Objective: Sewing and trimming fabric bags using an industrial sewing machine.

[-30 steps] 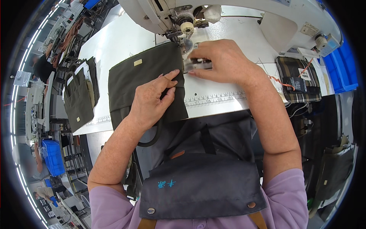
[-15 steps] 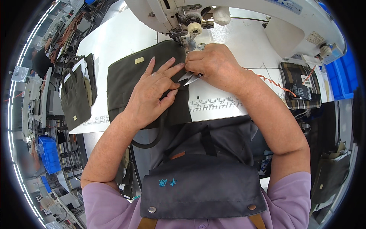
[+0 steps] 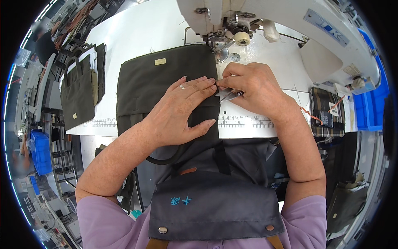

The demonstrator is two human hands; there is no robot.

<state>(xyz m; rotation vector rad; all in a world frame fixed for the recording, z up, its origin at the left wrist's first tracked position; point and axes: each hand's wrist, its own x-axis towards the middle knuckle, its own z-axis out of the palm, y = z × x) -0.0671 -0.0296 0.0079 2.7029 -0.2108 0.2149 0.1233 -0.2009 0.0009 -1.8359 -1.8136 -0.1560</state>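
Observation:
A dark green fabric bag piece [image 3: 139, 89] lies on the white table, with a small pale label near its far edge and a loop handle hanging over the table's front. My left hand [image 3: 182, 103] rests on it, fingers stretched toward its right edge and thumb spread apart. At that edge my right hand [image 3: 259, 87] holds small metal thread snips [image 3: 228, 95] in its curled fingers. Thumb and forefinger come together beside my left fingertips. Whether they pinch a thread or the cloth is too small to tell. The sewing machine's needle area [image 3: 215, 43] is just beyond the bag's far right corner.
The sewing machine [image 3: 286, 18] spans the far right. Several dark green bag pieces [image 3: 78, 97] lie at the table's left. A folded plaid piece [image 3: 325, 110] sits at the right, near a blue bin [image 3: 371, 106]. A printed ruler [image 3: 244, 121] runs along the table's front.
My left hand has flattened and moved its thumb away from the snips. My right hand has drawn the snips back, and its thumb and forefinger are at the bag's edge. The view has shifted slightly.

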